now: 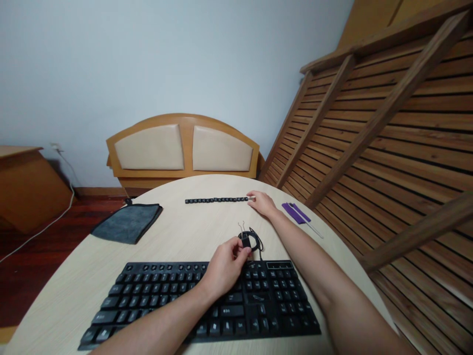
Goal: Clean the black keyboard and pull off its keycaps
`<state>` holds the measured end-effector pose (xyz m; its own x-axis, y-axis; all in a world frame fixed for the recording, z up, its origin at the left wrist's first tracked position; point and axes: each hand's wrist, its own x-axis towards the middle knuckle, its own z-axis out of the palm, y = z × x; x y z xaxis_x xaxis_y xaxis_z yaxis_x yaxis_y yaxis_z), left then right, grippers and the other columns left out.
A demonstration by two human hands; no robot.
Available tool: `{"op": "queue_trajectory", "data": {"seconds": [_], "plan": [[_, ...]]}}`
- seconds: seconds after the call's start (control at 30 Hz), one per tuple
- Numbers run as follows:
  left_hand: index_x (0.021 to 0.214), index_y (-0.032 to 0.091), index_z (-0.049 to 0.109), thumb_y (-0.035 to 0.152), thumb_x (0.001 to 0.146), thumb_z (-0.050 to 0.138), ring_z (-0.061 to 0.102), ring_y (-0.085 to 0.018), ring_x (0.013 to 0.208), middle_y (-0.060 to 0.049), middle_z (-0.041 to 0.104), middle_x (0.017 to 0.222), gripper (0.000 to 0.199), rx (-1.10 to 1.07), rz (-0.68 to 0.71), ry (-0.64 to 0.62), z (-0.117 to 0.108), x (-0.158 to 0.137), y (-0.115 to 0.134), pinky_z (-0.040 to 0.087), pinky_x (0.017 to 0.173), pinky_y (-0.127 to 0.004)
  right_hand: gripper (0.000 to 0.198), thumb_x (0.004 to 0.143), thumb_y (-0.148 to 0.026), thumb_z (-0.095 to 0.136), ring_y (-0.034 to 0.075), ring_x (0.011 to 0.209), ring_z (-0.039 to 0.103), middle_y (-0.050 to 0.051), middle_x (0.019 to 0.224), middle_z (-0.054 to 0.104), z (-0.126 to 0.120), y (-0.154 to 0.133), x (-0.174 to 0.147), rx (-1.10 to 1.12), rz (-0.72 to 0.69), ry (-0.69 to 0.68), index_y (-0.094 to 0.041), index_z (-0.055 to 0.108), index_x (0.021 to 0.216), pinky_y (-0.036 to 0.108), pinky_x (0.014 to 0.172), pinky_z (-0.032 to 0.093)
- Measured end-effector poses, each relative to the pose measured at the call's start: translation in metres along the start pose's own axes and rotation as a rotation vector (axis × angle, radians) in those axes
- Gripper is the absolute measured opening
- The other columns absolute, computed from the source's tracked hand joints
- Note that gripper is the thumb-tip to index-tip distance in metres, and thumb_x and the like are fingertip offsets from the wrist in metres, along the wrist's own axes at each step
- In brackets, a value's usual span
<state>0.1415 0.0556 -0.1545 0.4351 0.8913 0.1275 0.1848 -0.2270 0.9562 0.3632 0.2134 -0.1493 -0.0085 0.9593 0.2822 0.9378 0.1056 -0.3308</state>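
My left hand [228,264] is closed on a keycap puller [246,241], a black handle with two thin wire prongs pointing away from me. It hovers above the upper right part of a black keyboard [229,311]. Along the keyboard's top row, the keycaps are off and small switch stems show. Farther back, a straight row of black keycaps [216,200] lies across the table. At its right end my right hand [261,203] pinches with thumb and fingers around the last keycap, which is mostly hidden by the fingertips.
The keyboard's coiled black cable [255,240] lies behind the puller. On the right of the round table [177,241] are a purple cloth [293,213] and a thin white-handled brush [314,229]. A folded grey cloth [127,223] lies left. Wooden slats [388,148] lean close on the right.
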Motion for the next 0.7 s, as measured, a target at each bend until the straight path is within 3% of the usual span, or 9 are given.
{"op": "queue_trajectory", "data": {"seconds": [0.13, 0.33, 0.5, 0.6, 0.7], "plan": [[0.077, 0.019, 0.057, 0.042, 0.090, 0.054, 0.058, -0.018, 0.069, -0.002, 0.064, 0.073, 0.027, -0.031, 0.031, 0.020, 0.000, 0.001, -0.003, 0.042, 0.064, -0.027, 0.028, 0.081, -0.020, 0.066, 0.017, 0.089, 0.062, 0.005, 0.112, 0.068, -0.021, -0.009, -0.029, -0.002, -0.047, 0.062, -0.022, 0.067, 0.109, 0.027, 0.079, 0.044], [0.080, 0.018, 0.059, 0.046, 0.090, 0.056, 0.063, -0.020, 0.075, -0.004, 0.069, 0.078, 0.030, -0.128, 0.102, 0.145, -0.004, 0.002, 0.003, 0.046, 0.070, -0.029, 0.016, 0.090, -0.023, 0.051, 0.016, 0.079, 0.062, 0.002, 0.090, 0.069, -0.051, -0.040, -0.100, 0.082, -0.098, 0.148, -0.022, 0.065, 0.099, 0.027, 0.072, 0.045], [0.082, 0.017, 0.060, 0.054, 0.084, 0.061, 0.064, -0.018, 0.072, -0.005, 0.069, 0.082, 0.037, -0.179, 0.174, 0.305, -0.025, 0.007, 0.021, 0.047, 0.066, -0.027, 0.011, 0.090, -0.027, 0.058, 0.019, 0.091, 0.063, 0.002, 0.096, 0.069, -0.053, -0.080, -0.177, 0.206, -0.275, -0.016, -0.024, 0.066, 0.096, 0.032, 0.081, 0.047], [0.080, 0.016, 0.059, 0.060, 0.078, 0.065, 0.066, -0.018, 0.072, -0.007, 0.070, 0.083, 0.044, -0.196, 0.124, 0.308, -0.042, 0.009, 0.030, 0.048, 0.062, -0.026, 0.015, 0.085, -0.028, 0.067, 0.024, 0.101, 0.060, 0.004, 0.102, 0.068, -0.045, -0.095, -0.208, 0.220, -0.347, -0.069, -0.024, 0.065, 0.099, 0.039, 0.090, 0.046], [0.077, 0.016, 0.058, 0.062, 0.074, 0.068, 0.067, -0.020, 0.073, -0.007, 0.070, 0.082, 0.047, -0.142, 0.096, 0.279, -0.059, 0.005, 0.030, 0.050, 0.061, -0.026, 0.011, 0.086, -0.025, 0.065, 0.023, 0.101, 0.059, 0.005, 0.105, 0.066, -0.040, -0.097, -0.219, 0.254, -0.338, -0.090, -0.024, 0.066, 0.097, 0.040, 0.091, 0.046]]}}
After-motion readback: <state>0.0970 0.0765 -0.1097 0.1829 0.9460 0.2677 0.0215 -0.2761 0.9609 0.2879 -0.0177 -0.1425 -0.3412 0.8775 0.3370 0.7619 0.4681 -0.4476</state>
